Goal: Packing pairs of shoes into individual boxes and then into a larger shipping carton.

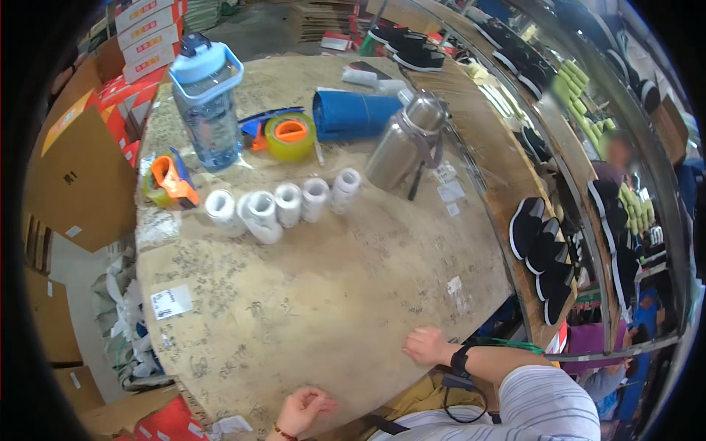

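Head view: a scribbled tan table (353, 294) spreads between boxes (88, 176) at left and a shoe rack (507, 165) at right. Left hand (300, 411) and right hand (426, 345) curl at its near side, how tightly I cannot tell; white rolls (290, 212) stand beyond.

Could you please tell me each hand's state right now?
Left hand: fingers curled, nothing visibly held; whether fully closed cannot be told.
Right hand: fingers bent, nothing visibly held; closure cannot be told.

Near tabletop (331, 309): open for passing
Middle: row of white rolls (289, 212) blocks
Far left: bottle (209, 125)
Far right: flask (397, 154)
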Motion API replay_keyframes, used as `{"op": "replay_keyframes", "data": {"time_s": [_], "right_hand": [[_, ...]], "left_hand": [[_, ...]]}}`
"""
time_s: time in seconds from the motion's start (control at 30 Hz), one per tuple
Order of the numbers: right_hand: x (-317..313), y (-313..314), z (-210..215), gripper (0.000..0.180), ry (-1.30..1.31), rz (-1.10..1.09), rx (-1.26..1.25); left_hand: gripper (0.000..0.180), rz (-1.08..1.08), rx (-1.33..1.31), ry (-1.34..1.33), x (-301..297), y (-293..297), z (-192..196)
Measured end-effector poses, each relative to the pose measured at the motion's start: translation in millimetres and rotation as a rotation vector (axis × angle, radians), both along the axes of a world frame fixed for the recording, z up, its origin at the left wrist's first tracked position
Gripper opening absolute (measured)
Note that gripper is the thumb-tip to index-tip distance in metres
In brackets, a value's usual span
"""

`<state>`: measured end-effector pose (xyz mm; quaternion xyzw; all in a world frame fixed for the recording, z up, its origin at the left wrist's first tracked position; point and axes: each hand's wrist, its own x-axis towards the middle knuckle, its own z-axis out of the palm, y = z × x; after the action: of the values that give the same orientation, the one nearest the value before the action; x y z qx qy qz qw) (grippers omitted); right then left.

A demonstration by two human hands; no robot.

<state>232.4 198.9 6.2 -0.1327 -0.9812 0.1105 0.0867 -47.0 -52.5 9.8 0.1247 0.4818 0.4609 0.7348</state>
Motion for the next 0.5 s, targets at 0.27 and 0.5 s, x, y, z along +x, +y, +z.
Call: {"op": "replay_keyframes", "data": {"time_s": [0.27, 0.5], "right_hand": [[0, 8, -15, 0.014, 0.227, 0.011, -0.063], [24, 2, -6, 0.015, 0.427, -0.088, -0.257]], "left_hand": [[0.009, 0.248, -0.036, 0.505, 21, 16, 8], [0.015, 0.327, 0.13, 1.159, 107, -9, -1]]}}
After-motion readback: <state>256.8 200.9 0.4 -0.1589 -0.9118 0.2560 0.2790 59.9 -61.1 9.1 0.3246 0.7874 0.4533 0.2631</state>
